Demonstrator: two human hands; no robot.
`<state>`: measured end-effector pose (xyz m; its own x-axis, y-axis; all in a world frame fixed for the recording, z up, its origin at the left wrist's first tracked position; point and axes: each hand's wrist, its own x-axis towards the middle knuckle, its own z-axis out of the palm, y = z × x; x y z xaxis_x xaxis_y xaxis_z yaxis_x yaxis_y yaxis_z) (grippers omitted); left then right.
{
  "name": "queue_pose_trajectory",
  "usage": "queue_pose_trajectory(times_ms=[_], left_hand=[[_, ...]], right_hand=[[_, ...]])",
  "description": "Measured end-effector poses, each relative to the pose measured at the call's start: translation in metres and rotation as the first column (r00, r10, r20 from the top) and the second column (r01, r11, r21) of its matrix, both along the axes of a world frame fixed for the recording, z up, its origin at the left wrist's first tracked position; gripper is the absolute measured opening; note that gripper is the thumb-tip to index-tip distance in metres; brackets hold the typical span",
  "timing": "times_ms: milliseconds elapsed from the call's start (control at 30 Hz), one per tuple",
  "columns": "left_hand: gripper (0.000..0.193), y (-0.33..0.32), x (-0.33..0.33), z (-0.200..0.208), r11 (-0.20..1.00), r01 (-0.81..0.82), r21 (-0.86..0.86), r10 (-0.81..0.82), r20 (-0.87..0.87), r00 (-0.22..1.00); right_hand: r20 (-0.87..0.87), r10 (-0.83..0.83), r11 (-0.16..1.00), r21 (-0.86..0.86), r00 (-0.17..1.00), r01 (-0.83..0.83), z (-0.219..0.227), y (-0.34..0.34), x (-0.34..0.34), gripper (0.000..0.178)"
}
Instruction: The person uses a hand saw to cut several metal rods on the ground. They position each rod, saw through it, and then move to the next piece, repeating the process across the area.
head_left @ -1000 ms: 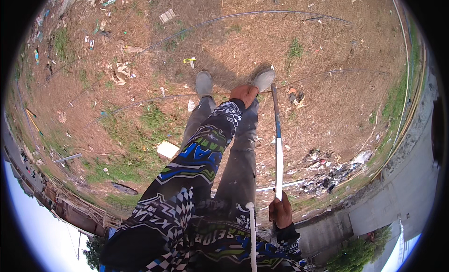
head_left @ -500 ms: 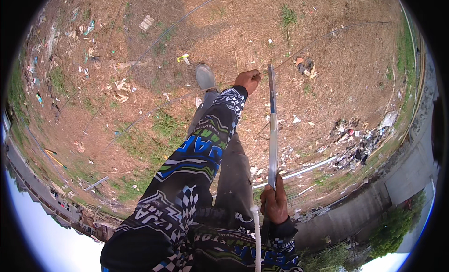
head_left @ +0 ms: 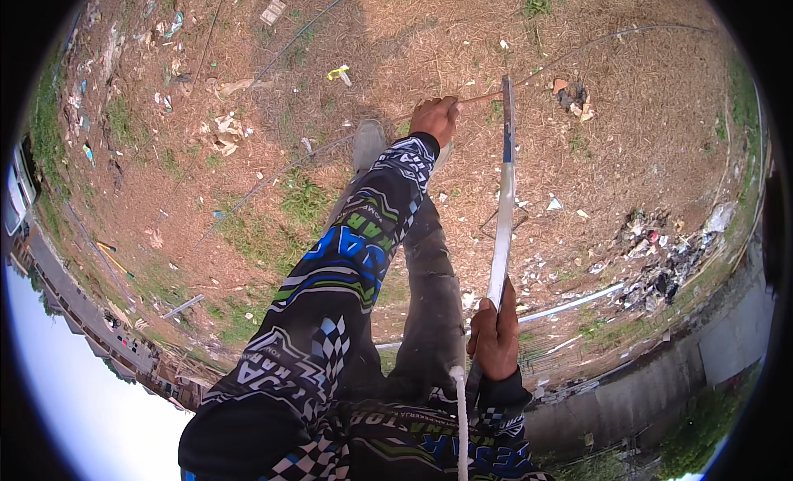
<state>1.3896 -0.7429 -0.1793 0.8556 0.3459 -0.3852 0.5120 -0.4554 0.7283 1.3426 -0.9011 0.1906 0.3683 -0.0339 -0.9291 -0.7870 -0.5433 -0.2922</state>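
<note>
My left hand (head_left: 435,120) reaches out over the dry ground near my shoe (head_left: 368,142). Its fingers are curled round a thin brownish cable (head_left: 479,97) that runs out on both sides of it. Closer to my body, my right hand (head_left: 497,336) grips the near end of a long, narrow, flat metal bar (head_left: 502,233). The bar points away from me, shiny along its near half and darker toward the tip. That tip lies across the cable in view, right of my left hand; whether the two touch I cannot tell. Both hands' palms are hidden.
A white cord (head_left: 460,415) hangs in front of my chest. Rubbish is heaped (head_left: 657,262) at the right, beside a concrete wall (head_left: 661,365). A pale pipe (head_left: 570,302) lies behind the bar. Another cable (head_left: 306,26) crosses the ground at the far left.
My left hand has moved slightly farther away, still on the cable. My right hand and the bar have shifted up and a little right in view, and the whole scene has tilted slightly.
</note>
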Motion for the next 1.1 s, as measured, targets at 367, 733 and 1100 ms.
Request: queue_pose_trajectory(times_ms=[367,733,1100], left_hand=[[0.03,-0.018,-0.029,-0.024,0.974,0.227,0.004,-0.223,-0.167,0.96],[0.039,0.026,0.011,-0.07,0.948,0.279,-0.153,-0.316,-0.341,0.886],[0.049,0.015,-0.053,-0.079,0.974,0.169,-0.153,-0.212,-0.339,0.917]], right_hand=[[-0.038,0.027,0.999,-0.034,0.999,-0.028,-0.018,-0.029,-0.012,0.055],[0.237,0.195,0.981,-0.039,0.952,-0.191,-0.078,0.023,-0.022,0.064],[0.132,0.187,0.972,-0.167,0.973,-0.164,-0.125,-0.004,-0.025,0.06]])
